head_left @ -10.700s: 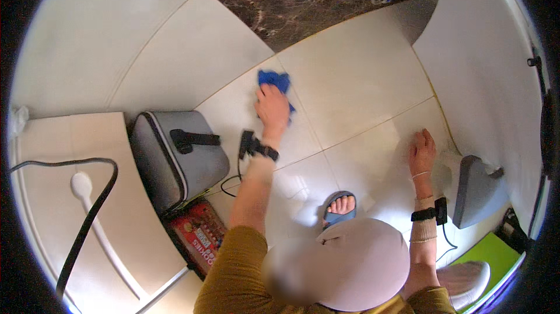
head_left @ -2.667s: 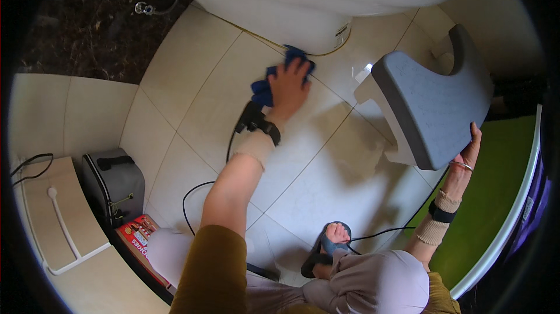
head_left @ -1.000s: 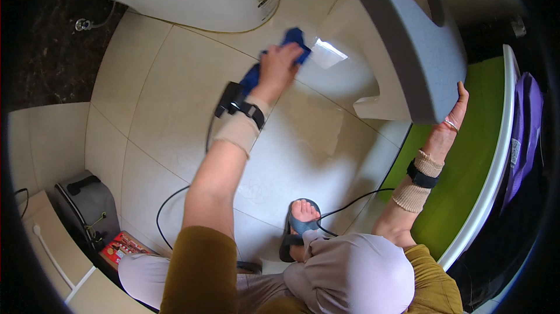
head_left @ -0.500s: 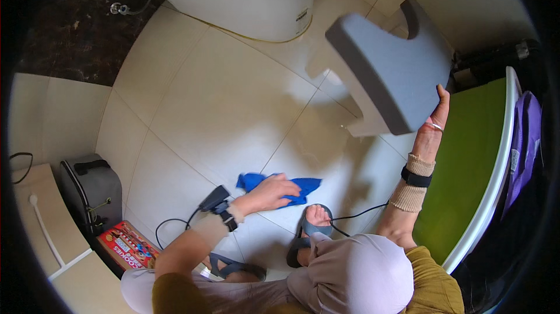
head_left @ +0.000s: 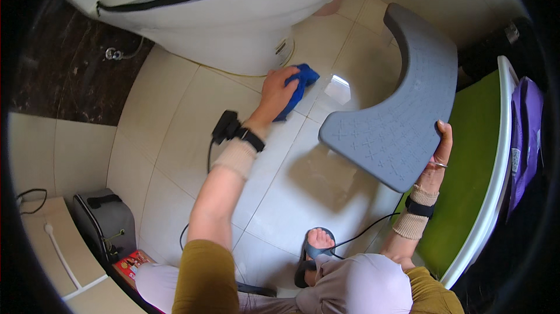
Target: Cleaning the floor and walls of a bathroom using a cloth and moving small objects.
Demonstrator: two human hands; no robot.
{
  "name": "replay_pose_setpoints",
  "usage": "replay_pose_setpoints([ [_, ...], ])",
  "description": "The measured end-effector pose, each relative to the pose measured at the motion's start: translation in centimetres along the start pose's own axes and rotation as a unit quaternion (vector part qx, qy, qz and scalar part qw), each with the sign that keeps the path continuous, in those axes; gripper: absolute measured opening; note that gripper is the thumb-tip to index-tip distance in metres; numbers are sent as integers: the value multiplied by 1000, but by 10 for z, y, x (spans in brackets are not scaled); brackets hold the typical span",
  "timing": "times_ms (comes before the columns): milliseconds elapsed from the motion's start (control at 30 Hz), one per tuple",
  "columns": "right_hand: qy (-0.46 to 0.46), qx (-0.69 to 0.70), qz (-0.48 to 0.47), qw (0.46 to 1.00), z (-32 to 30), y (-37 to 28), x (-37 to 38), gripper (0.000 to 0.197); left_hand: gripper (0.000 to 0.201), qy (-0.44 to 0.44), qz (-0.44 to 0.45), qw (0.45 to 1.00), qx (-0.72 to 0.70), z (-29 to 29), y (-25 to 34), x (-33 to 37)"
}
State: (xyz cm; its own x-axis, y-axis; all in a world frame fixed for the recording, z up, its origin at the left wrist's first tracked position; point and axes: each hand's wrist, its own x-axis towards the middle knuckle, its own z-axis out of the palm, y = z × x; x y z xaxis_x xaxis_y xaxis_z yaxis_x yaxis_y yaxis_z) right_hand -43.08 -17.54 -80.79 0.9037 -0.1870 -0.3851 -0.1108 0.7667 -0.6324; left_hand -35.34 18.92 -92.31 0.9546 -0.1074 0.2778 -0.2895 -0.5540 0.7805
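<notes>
A blue cloth [head_left: 301, 85] is bunched under my left hand [head_left: 276, 96], whose fingers press it to the tiled floor [head_left: 233, 104] close to the toilet base [head_left: 251, 51]. On the right, my right hand [head_left: 443, 146] grips the near right edge of a grey toilet footstool [head_left: 402, 104]. The stool has a curved cut-out and a textured top, tilted toward me. Its shadow falls on the floor below, so it appears held up. My right thumb shows at its edge; the other fingers are hidden beneath it.
A green panel with a white rim [head_left: 493, 197] stands on the right, with a purple package [head_left: 527, 139] beyond it. At lower left are a grey bag [head_left: 108, 223], a red box [head_left: 131, 264] and a beige cabinet [head_left: 52, 255]. A black cable [head_left: 367, 224] runs by my sandalled foot [head_left: 319, 241].
My left hand has moved the blue cloth forward across the floor toward the toilet base. The footstool has turned, so its textured top now shows more, and my right hand sits slightly nearer.
</notes>
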Motion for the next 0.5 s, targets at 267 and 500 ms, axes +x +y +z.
replay_pose_setpoints([
  [267,67,-41,-17,997,15,5,-4,49,48,-34,-138,957,253,86,2,60],
  [500,70,-18,-39,997,17,-1,-2,50,40,-173,84,980,42,101,1,-49],
])
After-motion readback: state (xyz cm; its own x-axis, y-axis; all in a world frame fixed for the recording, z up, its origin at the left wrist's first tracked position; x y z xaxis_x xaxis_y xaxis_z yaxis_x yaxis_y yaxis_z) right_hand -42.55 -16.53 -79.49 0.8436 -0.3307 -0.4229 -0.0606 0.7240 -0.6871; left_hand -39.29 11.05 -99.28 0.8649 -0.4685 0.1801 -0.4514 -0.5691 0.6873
